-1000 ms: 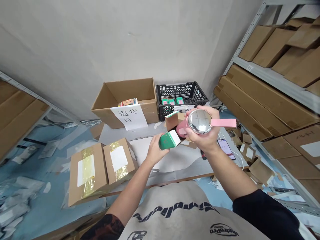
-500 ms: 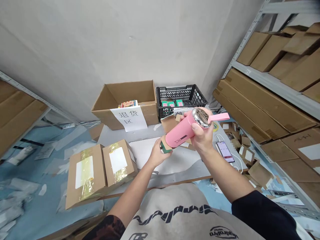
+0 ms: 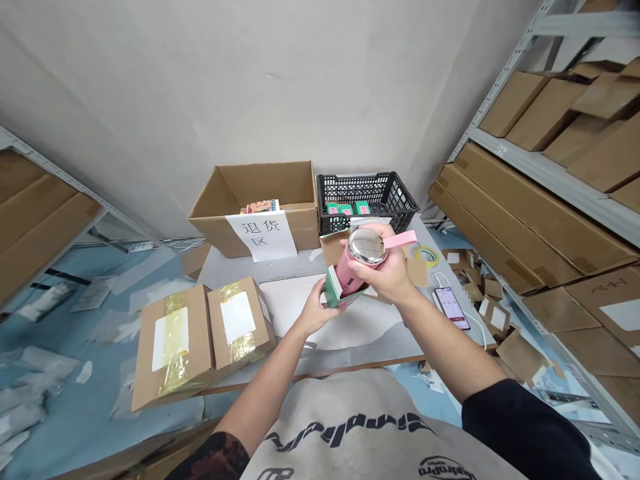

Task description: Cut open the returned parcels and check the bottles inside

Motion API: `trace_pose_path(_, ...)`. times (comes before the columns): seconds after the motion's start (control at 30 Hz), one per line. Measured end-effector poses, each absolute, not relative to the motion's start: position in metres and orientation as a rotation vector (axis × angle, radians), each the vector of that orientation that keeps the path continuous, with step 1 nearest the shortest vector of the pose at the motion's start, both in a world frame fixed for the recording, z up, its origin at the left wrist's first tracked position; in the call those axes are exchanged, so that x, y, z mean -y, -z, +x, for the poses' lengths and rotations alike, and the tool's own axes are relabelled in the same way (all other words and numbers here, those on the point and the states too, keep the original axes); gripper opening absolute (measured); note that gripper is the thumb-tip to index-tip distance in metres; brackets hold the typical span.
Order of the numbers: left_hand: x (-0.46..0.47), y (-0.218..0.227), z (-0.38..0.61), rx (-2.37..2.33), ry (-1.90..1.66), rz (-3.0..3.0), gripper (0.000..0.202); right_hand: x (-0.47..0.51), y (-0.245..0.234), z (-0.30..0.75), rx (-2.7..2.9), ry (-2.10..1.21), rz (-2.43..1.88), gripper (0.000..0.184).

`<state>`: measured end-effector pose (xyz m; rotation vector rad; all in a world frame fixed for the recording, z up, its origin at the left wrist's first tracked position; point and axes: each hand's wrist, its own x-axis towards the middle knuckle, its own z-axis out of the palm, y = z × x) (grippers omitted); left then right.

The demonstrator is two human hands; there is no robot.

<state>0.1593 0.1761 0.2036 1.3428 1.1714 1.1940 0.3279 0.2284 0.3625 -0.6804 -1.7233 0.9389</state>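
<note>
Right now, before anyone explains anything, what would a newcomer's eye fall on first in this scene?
The pink tumbler with its mirror-bright steel lid stands out first, gripped in the right hand at centre, its lower end at the open end of a green-and-white carton held in the left hand. Behind them, at the table's far edge, an open cardboard box carries a paper sign reading 退货区, beside a black plastic crate.

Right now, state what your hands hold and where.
Right hand grips a pink bottle just below its chrome lid; left hand holds a green box by its lower edge.
</note>
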Motion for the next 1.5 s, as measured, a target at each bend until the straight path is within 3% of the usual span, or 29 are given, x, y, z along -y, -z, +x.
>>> trace_pose_path(0.13,-0.176,-0.205,0.159,-1.127,-1.194,1.317,0.075,-0.232,-0.366,0.332,1.828,-0.744,-0.725,0.062)
trace_pose_path(0.37,-0.183,-0.205,0.154,-1.164,-1.246,1.371,0.074,-0.234,-0.366,0.336,2.082,-0.821,-0.841,0.054)
trace_pose_path(0.63,-0.193,-0.215,0.147,-1.218,-1.29,1.448,0.077,-0.239,-0.362,0.34,2.177,-0.755,-0.824,0.059)
trace_pose_path(0.8,-0.197,-0.226,0.143,-1.235,-1.306,1.479,0.075,-0.241,-0.36,0.344,2.23,-0.746,-0.781,0.039)
trace_pose_path(0.93,-0.196,-0.226,0.142,-1.242,-1.31,1.504,0.072,-0.24,-0.356,0.347,2.249,-0.751,-0.784,0.039)
trace_pose_path(1.33,-0.202,-0.204,0.132,-1.295,-1.276,1.511,0.077,-0.237,-0.333,0.361,2.03,-0.933,-0.815,0.042)
trace_pose_path(1.5,-0.201,-0.195,0.134,-1.336,-1.279,1.495,0.079,-0.23,-0.312,0.36,1.671,-1.101,-0.954,0.042)
